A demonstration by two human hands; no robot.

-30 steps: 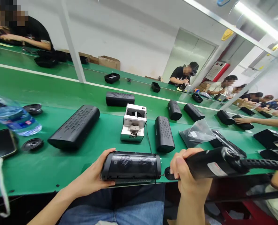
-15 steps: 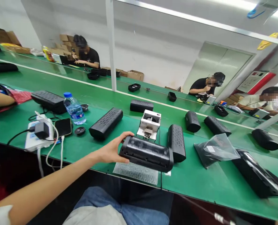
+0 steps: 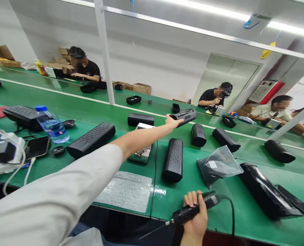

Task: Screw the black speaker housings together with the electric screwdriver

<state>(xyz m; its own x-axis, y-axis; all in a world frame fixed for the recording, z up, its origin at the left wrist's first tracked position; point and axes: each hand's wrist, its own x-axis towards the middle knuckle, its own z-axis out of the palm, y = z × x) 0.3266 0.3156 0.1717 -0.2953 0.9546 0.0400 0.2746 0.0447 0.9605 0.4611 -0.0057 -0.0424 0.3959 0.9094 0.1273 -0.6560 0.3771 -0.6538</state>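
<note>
My left hand is stretched far out over the green belt, its fingers closed on one end of a black speaker body held above the belt's far side. My right hand is down at the near edge of the bench, wrapped round a black electric screwdriver with its cable trailing to the right. A clear bubble-wrap pad lies on the bench in front of me. My left sleeve and forearm cross over a white screw feeder, hiding most of it.
Several black speaker shells lie on the belt. A water bottle, a phone and a power strip are at the left. A clear plastic bag and a long black housing are at the right. Other people sit across the line.
My left hand has carried the speaker body from the near bench edge out over the belt. My right hand with the screwdriver has come back into view at the bottom.
</note>
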